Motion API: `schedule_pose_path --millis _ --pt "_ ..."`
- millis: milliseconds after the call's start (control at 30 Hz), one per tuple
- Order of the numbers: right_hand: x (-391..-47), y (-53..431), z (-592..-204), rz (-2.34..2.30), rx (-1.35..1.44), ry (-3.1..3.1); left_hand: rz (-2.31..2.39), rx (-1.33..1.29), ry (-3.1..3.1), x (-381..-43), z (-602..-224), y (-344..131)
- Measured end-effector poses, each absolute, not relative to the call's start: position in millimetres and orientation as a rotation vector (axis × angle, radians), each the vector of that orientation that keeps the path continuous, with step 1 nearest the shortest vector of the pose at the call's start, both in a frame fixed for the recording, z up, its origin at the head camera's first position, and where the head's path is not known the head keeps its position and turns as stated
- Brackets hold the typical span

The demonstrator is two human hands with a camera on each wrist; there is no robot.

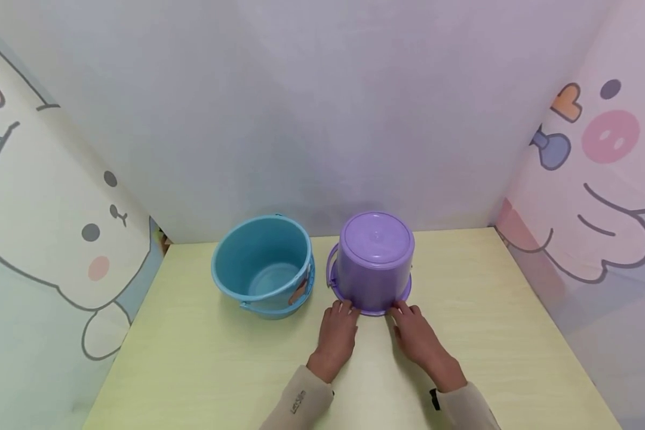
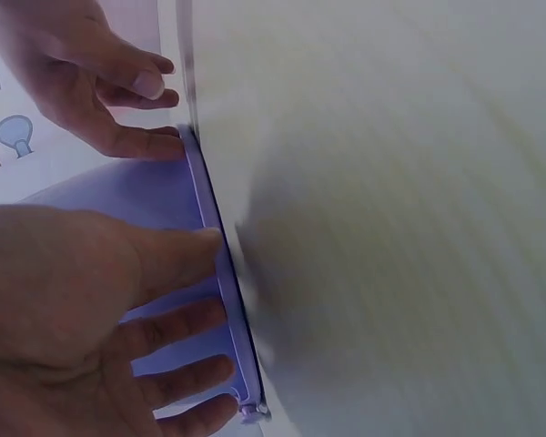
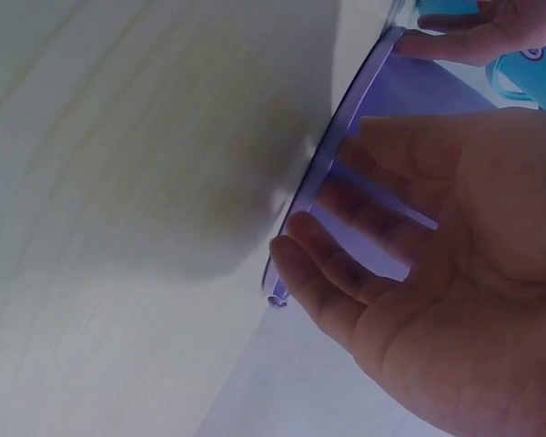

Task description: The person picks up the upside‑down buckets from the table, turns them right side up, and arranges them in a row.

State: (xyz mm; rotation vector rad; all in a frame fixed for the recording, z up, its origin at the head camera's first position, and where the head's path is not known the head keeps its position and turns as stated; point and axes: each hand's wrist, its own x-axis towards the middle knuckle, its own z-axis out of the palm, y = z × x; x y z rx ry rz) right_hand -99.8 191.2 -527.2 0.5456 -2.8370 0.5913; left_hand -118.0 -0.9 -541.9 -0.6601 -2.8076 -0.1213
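Left grip [image 1: 337, 334] and right grip [image 1: 416, 337] reach forward, relaxed, fingers straight or slightly bent; they touch the near side of a purple bucket [image 1: 373, 283] at its rim [image 1: 375, 313], and neither is closed round it. The bucket sits directly beyond and between the two grips, about equally near to each. It is upside down, long axis vertical, mouth toward the counter [image 1: 489, 334]. Smooth, glossy plastic, it is a round tub with a flared rim and a ringed base. Its thin handle [image 1: 329, 266] curves out beyond the left grip. Ahead of the left grip and farther left, a blue bucket [image 1: 269, 269] stands mouth up, smooth and widening toward the top. Pale yellow with faint woodlike grain, the counter spreads around both grips. Beyond them rises pale, soft-looking cloth [image 1: 322, 107]; cartoon animals cover the panels [image 1: 59, 197] to either side.
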Motion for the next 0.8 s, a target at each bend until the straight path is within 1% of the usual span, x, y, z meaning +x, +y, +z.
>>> schedule_pose_path --millis 500,800 --pt "-103.3 188.8 -531.1 0.542 0.590 -2.816 -0.101 -0.687 -2.870 -122.8 -536.9 3.0" --pt "-105.0 189.6 -530.4 0.491 0.593 -2.744 -0.158 -0.660 -2.844 -122.8 -533.6 1.8"
